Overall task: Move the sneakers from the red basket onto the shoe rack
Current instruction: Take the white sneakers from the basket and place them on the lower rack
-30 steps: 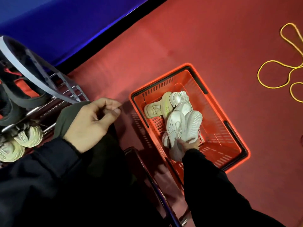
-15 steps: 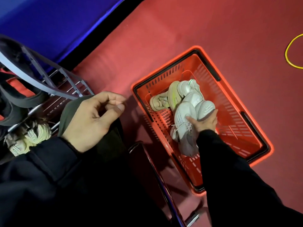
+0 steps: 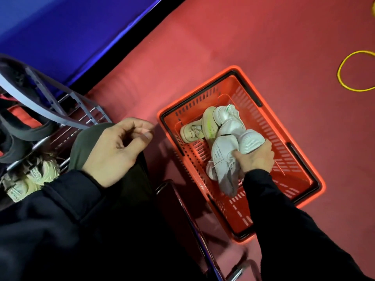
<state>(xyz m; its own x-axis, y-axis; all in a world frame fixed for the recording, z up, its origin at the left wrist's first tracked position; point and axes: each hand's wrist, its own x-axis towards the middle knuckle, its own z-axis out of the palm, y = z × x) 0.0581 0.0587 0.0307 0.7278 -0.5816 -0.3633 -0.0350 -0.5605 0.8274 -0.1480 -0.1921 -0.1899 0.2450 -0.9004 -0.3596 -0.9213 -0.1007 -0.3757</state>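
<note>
while the right hand (image 3: pixel 255 158) reaches down into the red basket (image 3: pixel 239 71), its fingers and thumb are curled around a pair of white sneakers (image 3: pixel 225 157), gripping them together near their openings; one shows its knit upper with laces, the other its ribbed white sole turned up. whether the pair rests on the basket's slotted bottom or is raised off it cannot be told. toward the basket's far corner lie more shoes: a beige sneaker (image 3: pixel 189 132) on its side, a pale sneaker with a yellow-green streak on its sole (image 3: pixel 209 123) leaning against it, and a white sneaker with a green mark (image 3: pixel 227 113) touching the gripped pair. the basket sits on red carpet (image 3: pixel 223 37), its black handles folded down along the rim. the left hand (image 3: pixel 115 149) hovers over a dark green knee, fingers loosely curled with the thumb near the fingertips, holding nothing. to its left stands the shoe rack (image 3: pixel 67 110), a grey frame with metal rods, carrying two cream sneakers (image 3: pixel 30 177) on a lower tier and dark shoes with red (image 3: pixel 18 126) higher up. a yellow cord (image 3: pixel 343 78) loops on the carpet at the right edge, well apart from the basket, and a blue wall (image 3: pixel 60 27) runs behind the rack.
</note>
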